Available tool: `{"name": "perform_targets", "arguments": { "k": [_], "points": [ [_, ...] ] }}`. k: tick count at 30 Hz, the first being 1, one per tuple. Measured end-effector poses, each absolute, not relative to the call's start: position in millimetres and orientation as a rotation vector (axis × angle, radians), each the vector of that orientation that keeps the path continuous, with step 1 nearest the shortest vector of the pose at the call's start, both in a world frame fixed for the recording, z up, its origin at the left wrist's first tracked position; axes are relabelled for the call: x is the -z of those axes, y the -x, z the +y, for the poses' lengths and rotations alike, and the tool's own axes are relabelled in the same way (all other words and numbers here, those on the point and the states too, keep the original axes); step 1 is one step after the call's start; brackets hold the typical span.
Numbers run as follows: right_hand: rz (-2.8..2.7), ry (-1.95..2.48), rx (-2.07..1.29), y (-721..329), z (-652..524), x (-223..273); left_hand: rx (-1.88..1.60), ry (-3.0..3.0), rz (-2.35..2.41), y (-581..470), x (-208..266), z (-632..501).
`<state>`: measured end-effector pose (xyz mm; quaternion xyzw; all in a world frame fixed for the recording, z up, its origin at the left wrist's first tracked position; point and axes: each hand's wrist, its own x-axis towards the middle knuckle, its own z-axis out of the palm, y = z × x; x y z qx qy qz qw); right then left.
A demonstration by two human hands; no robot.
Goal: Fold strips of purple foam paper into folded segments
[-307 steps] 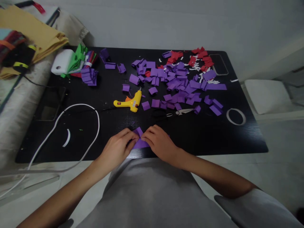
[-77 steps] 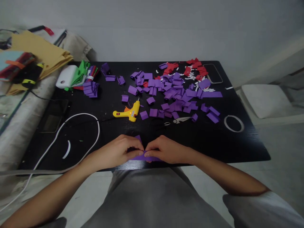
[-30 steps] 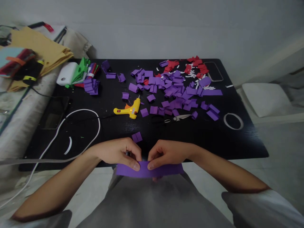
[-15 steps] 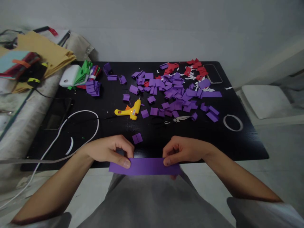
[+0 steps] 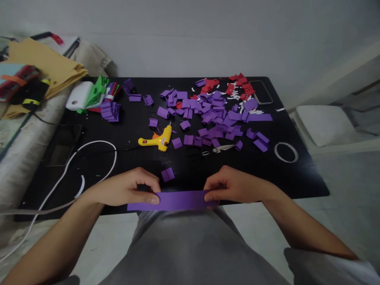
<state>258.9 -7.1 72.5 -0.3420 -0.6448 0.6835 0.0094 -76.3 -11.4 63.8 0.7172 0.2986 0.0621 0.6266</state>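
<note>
A long purple paper strip [image 5: 181, 200] stretches between my two hands at the table's near edge. My left hand [image 5: 135, 188] pinches it left of its middle, thumb on top, with a stretch of strip sticking out to the left. Near the strip's right end my right hand [image 5: 230, 185] grips it between thumb and fingers; some fingertips are hidden behind the paper. Just beyond the strip lies a small creased purple paper piece [image 5: 168, 174]. Farther back are a yellow glue gun [image 5: 156, 140] and a pair of scissors [image 5: 223, 149].
Many folded purple pieces [image 5: 218, 114] and red scraps [image 5: 242, 83] cover the back of the black table [image 5: 142, 158]. A white cable [image 5: 65, 168] loops at left. A tape ring [image 5: 285, 152] lies at right. Green paper [image 5: 96, 93] and brown envelopes [image 5: 44, 59] sit at far left.
Both hands still hold the purple strip; it is now slightly higher and nearer the table, its right end mostly within my right hand. The whole view has shifted a little.
</note>
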Motion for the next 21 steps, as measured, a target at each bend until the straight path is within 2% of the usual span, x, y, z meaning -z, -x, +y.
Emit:
{"name": "perform_targets", "arguments": {
  "k": [6,16,21],
  "points": [
    [-2.097,1.133,-1.792,-260,-19,-84,-0.180,-1.784,0.776,82,-77,-20],
    [-2.025,1.129,-1.549,-258,-26,-80,-0.161,-1.907,0.880,81,-81,-20],
    [-1.643,0.979,-1.334,-255,-16,-75,-0.252,-1.922,0.966,84,-82,-16]
  ]
}}
